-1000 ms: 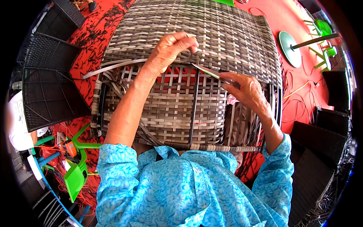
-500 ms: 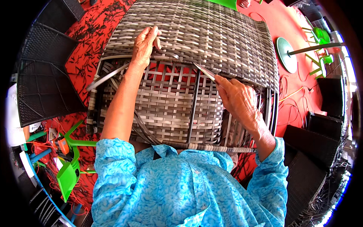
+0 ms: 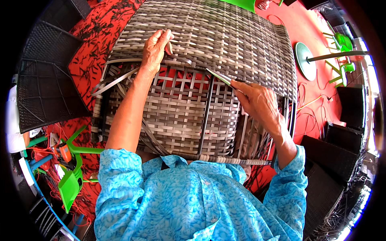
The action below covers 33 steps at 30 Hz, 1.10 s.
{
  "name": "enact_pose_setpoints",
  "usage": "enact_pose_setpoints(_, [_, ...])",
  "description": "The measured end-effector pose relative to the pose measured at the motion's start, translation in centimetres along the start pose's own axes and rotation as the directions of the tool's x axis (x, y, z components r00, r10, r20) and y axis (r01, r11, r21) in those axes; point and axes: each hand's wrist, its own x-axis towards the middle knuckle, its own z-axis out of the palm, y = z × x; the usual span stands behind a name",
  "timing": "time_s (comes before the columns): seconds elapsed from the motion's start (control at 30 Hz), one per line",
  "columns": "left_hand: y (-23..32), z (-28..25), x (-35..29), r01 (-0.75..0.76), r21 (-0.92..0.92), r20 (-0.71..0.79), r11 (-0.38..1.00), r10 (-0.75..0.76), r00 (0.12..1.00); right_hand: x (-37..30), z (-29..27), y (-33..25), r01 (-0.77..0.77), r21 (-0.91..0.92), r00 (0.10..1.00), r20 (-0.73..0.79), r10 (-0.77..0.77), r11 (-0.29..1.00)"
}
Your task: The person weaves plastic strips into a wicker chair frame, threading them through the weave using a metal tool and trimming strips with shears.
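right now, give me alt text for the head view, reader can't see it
A person's right hand holds a pointed metal tool at the edge of a grey-brown wicker panel, the left hand over it. Loose strips lie at left, red floor around.

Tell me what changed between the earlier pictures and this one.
Since the first picture, the left hand has moved left over the woven panel, away from the pointed metal tool. The right hand still holds that tool, its tip near the black bar's upper end.
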Motion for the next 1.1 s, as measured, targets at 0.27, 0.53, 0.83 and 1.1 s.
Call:
enact_pose_setpoints(0.27, [-0.6,0.1,0.3,-0.055,0.065,-0.007,0.996,0.056,0.998,-0.3,-0.3,-1.5,-0.072,-0.092,0.997,0.024,0.075,0.993])
enact_pose_setpoints(0.53, [-0.5,0.6,-0.5,-0.040,0.078,-0.023,0.996,0.042,0.999,-0.7,3.0,-1.0,-0.220,0.369,0.974,0.035,0.223,0.903])
enact_pose_setpoints(0.83, [-0.2,0.2,-0.9,-0.024,0.152,0.059,0.988,0.015,0.998,-0.4,0.5,-2.9,-0.103,-0.125,0.992,0.057,0.111,0.987])
enact_pose_setpoints(1.1, [0.3,0.7,-1.1,0.007,0.227,0.070,0.974,-0.023,0.997,0.6,1.4,1.1,0.018,-0.129,0.995,0.101,-0.005,0.991])
